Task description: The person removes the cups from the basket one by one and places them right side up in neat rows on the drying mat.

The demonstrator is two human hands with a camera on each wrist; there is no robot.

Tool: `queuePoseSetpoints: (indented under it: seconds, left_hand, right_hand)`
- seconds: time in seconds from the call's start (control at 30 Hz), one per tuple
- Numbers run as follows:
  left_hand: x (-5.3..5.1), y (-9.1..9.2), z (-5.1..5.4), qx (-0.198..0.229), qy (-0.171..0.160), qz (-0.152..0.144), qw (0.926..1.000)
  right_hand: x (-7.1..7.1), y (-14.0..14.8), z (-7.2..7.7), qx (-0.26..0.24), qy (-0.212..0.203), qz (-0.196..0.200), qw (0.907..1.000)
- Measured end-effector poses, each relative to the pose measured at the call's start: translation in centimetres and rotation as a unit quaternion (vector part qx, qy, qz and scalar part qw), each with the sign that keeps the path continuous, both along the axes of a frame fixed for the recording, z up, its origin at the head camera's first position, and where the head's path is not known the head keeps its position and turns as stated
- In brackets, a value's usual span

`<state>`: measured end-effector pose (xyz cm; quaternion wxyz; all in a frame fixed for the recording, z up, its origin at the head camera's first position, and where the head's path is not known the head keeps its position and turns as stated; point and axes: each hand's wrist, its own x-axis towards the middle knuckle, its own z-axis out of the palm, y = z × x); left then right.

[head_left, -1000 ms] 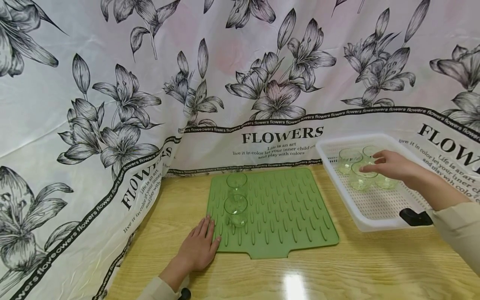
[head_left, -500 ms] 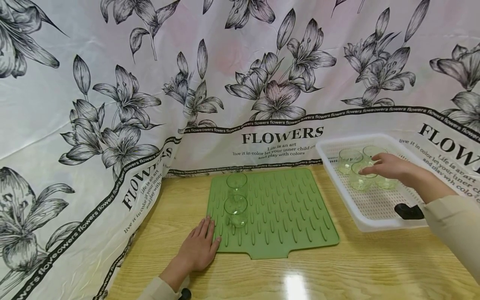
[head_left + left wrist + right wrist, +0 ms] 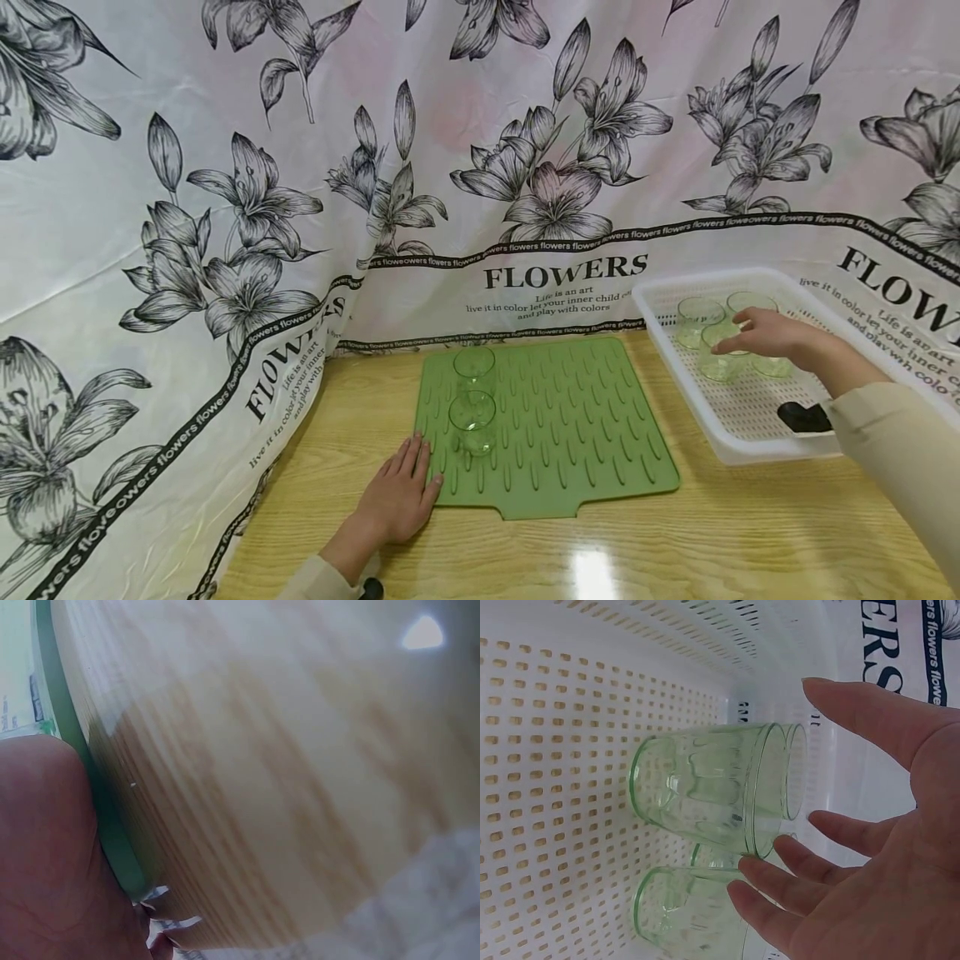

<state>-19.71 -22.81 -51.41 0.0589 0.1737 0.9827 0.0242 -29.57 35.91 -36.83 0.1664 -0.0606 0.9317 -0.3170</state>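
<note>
Table [image 3: 495, 554]: whole mat [image 3: 570, 425] in head view

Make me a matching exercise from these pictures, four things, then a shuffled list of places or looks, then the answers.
1: left hand
2: right hand
3: ribbed drying mat
4: perforated plastic basket

A: green, bearing two tumblers
B: spread open at the pale green tumblers in the basket
C: white, to the mat's right
D: touching the mat's left edge

Pairs: 1-D, 2-B, 3-A, 4-C
</note>
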Motion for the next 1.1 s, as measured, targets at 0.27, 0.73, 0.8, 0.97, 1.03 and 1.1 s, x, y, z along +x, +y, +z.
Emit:
queuePoseSetpoints:
  seconds: [0.27,0.73,0.8,0.97,1.03,1.1]
  left_hand:
    - [0.0,0.1,0.3,-0.001,0.002,-0.002,1.0000]
    - [0.2,0.2,0.3,0.003,-0.002,0.001,1.0000]
    - [0.3,0.2,0.4,0.003,-0.002,0.001,1.0000]
    - [0.5,0.4,0.7,0.009,-0.006,0.003,0.9999]
    - [0.6,0.5,0.9,0.010,-0.007,0.004,0.9999]
    - [0.8,0.5,1.0,0.015,-0.007,0.003,0.9999]
  right_hand:
    - [-0.5,0.1,-0.3,-0.008,0.003,-0.010,0.9999]
    - [-1.8,0.8,-1.9,-0.065,-0.065,0.006,0.9957]
    - [-1.9,0.9,-2.1,-0.073,-0.065,0.005,0.9952]
    - [-2.2,0.9,-2.5,-0.081,-0.065,0.005,0.9946]
    - [-2.2,0.9,-2.7,-0.084,-0.063,0.004,0.9945]
    - [-2.2,0.8,-2.9,-0.088,-0.062,0.001,0.9942]
